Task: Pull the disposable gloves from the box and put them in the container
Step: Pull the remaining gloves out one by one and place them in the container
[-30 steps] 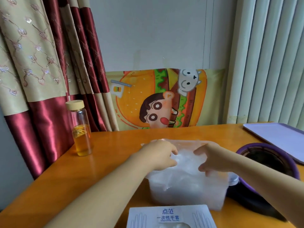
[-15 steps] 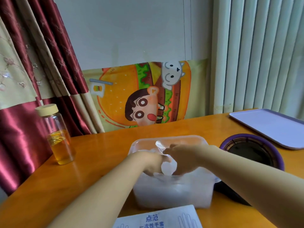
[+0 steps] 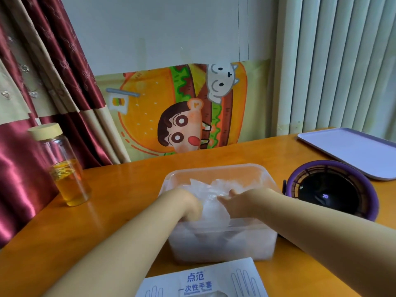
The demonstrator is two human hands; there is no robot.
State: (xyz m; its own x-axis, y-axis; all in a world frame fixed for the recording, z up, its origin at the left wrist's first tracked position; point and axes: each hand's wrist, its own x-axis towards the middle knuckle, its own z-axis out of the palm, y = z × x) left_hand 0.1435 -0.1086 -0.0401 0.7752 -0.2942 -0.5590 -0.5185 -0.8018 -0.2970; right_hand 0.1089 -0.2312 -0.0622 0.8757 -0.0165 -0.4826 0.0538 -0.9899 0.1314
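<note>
Two hands are seen down in the clear container (image 3: pixel 214 172), which is parked mid-table. The left hand (image 3: pixel 189 203) is dipped in at the container's 8 o'clock side. Its fingers are buried past the rim behind cloudy plastic, so whether anything is clutched can't be told. The right hand (image 3: pixel 237 202) is brought in from 4 o'clock, with its fingers curled onto the crumpled wad of gloves (image 3: pixel 214 207), which is gripped and bunched between the two hands. More clear film is heaped in the container toward 12 o'clock; single gloves can't be counted, tbh, it's all one see-through mess.

Counted up:
- One glove box (image 3: pixel 199 279) is laid flat at 6 o'clock of the container, just beside it and cut off by the frame edge.
- One glass bottle (image 3: pixel 64 168) with a pale lid, part filled with amber liquid, is stood upright at 9 o'clock.
- One round purple-rimmed gadget (image 3: pixel 334 164) is set at 3 o'clock, near the container.
- One lilac tray (image 3: pixel 353 151) is placed at 2 o'clock.

Everything is set on a glossy orange wooden table (image 3: pixel 85 228). A cartoon burger poster (image 3: pixel 171 112) is propped against the wall (image 3: pixel 160 28) at 12 o'clock. Red-and-cream curtains (image 3: pixel 53 71) are hung at 10 o'clock, and pale vertical blinds (image 3: pixel 332 71) at 2 o'clock.
</note>
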